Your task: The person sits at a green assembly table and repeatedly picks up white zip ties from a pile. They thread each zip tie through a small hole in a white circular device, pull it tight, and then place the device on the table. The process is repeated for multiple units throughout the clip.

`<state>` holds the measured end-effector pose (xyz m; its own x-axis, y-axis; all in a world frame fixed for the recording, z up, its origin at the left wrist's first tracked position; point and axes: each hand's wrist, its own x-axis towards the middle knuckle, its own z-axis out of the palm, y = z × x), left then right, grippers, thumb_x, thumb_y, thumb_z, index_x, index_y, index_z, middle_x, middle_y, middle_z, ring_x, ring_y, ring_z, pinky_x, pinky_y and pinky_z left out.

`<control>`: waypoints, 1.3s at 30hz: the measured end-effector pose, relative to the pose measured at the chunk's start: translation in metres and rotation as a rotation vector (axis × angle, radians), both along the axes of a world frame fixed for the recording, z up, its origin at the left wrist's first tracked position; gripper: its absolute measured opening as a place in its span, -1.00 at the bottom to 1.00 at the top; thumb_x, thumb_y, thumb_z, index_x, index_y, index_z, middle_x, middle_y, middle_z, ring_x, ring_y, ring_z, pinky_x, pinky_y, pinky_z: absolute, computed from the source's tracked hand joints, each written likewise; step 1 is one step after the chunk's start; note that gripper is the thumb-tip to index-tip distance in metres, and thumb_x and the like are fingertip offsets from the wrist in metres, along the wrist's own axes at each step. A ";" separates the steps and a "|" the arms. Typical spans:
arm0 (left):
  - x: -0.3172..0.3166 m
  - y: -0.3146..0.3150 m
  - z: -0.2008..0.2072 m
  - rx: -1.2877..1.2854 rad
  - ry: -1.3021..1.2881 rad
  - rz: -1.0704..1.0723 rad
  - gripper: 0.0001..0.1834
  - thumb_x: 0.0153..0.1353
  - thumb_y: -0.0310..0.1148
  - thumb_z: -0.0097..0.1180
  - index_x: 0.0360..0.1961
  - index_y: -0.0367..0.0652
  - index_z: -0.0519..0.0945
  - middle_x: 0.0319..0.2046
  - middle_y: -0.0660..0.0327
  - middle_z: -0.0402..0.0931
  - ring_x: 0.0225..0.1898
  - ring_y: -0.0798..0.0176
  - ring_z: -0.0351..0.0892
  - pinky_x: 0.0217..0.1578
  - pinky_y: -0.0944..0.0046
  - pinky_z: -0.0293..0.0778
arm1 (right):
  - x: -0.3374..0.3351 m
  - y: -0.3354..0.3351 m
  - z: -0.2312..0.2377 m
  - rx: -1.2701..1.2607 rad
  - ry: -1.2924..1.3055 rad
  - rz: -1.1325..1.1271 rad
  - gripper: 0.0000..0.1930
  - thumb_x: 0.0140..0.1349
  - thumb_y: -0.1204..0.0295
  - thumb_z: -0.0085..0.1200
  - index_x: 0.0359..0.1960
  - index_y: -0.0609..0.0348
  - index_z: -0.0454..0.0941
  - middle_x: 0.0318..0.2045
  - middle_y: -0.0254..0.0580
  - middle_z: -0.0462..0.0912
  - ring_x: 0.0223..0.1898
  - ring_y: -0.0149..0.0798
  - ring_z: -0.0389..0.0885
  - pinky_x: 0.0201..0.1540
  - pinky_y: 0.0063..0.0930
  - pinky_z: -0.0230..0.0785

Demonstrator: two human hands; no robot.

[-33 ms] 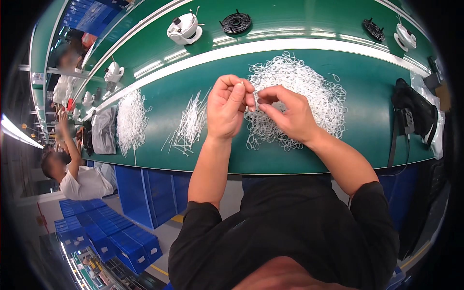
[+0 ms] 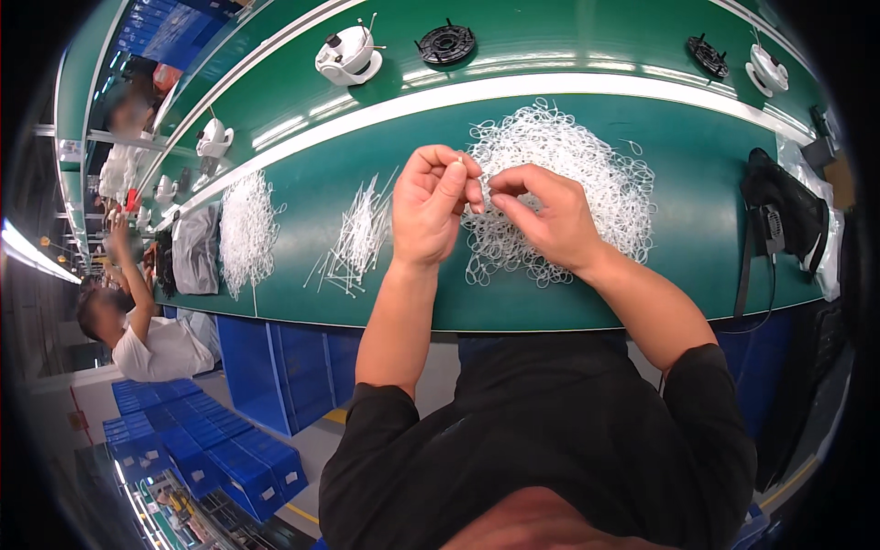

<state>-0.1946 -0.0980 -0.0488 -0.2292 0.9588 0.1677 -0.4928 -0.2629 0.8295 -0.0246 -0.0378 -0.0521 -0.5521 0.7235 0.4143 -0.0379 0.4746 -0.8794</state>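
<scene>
My left hand [image 2: 427, 209] is raised over the green workbench [image 2: 697, 220], thumb and fingers pinched on a thin white cable tie [image 2: 460, 159]; only its small tip shows above the thumb. Close to its right, my right hand [image 2: 557, 220] has its thumb and index finger brought together. Whatever lies between those fingertips is too small to make out. Behind and below both hands spreads a large heap of white cable ties closed into loops [image 2: 596, 156]. A smaller bunch of straight cable ties [image 2: 359, 234] lies to the left of my left forearm.
Another white heap [image 2: 246, 229] lies farther left, beside a grey bag [image 2: 197, 247]. White rounded devices [image 2: 348, 57] and black round bases [image 2: 446, 43] stand beyond the white rail. A black bag [image 2: 779, 211] rests at right. A co-worker [image 2: 156, 344] sits left, above blue bins [image 2: 238, 458].
</scene>
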 end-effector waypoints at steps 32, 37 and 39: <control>0.015 0.004 -0.024 -0.172 0.195 0.117 -0.87 0.30 -0.54 0.16 -0.18 -0.38 0.53 -0.36 0.15 0.59 -0.39 0.37 0.61 -0.37 0.38 0.65 | -0.004 0.010 -0.006 0.066 0.002 -0.137 -0.90 0.17 0.55 0.20 -0.28 0.25 0.62 -0.40 -0.17 0.68 -0.43 -0.29 0.66 -0.35 -0.46 0.49; 0.010 -0.006 -0.031 -0.139 0.286 0.098 -0.90 0.29 -0.60 0.11 -0.18 -0.35 0.56 -0.32 0.19 0.57 -0.37 0.40 0.60 -0.38 0.39 0.65 | -0.014 -0.003 -0.007 0.029 -0.004 -0.163 -0.88 0.19 0.56 0.22 -0.25 0.27 0.59 -0.36 -0.15 0.69 -0.33 -0.31 0.68 -0.23 -0.47 0.52; 0.002 -0.016 -0.030 -0.097 0.342 0.078 -0.90 0.28 -0.61 0.09 -0.19 -0.33 0.57 -0.32 0.21 0.54 -0.37 0.39 0.60 -0.38 0.40 0.64 | -0.019 -0.013 -0.005 0.032 -0.026 -0.185 -0.88 0.20 0.57 0.23 -0.24 0.27 0.59 -0.36 -0.18 0.69 -0.32 -0.36 0.66 -0.21 -0.49 0.50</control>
<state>-0.1927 -0.1141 -0.0790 -0.2486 0.9559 0.1564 -0.1639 -0.2007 0.9658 -0.0432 -0.0508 -0.0567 -0.4216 0.8003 0.4263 0.0755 0.4995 -0.8630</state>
